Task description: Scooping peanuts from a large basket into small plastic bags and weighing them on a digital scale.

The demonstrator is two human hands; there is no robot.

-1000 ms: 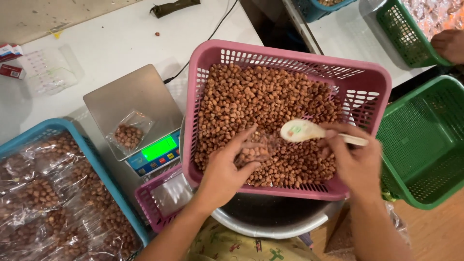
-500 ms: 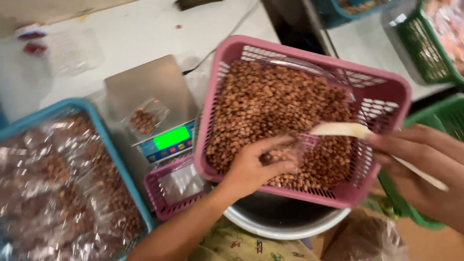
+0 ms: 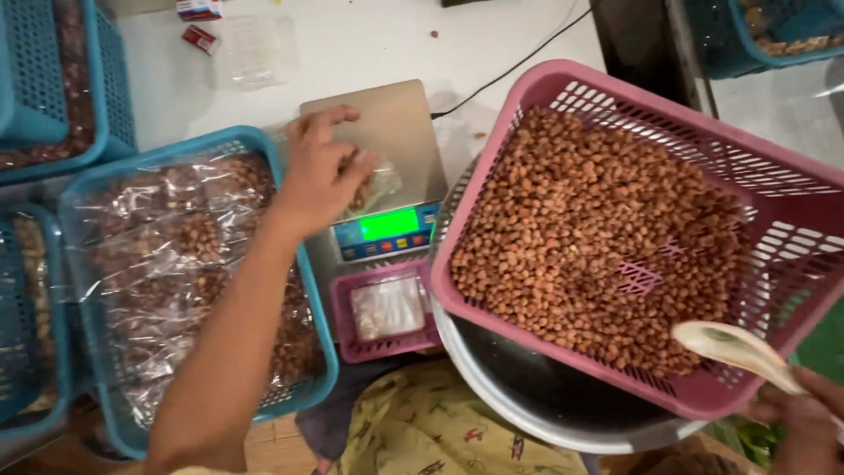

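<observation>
The big pink basket [image 3: 651,255] of brown nuts rests on a metal basin beside the scale [image 3: 378,167] on the white tabletop [image 3: 352,44]. Weighing looks underway: the left hand [image 3: 321,171] grips what seems a small clear bag [image 3: 374,189] on the platform. Right hand [image 3: 804,422] clasps the spoon [image 3: 734,350]. Next judgement: read the display carefully.

A small food-packing workshop — a flat steel digital scale [image 3: 374,149] on a white worktop [image 3: 369,44], with a pink plastic basket of brown nuts [image 3: 607,246] beside it and a blue plastic crate of clear bagged portions [image 3: 189,273] on its other side.
</observation>
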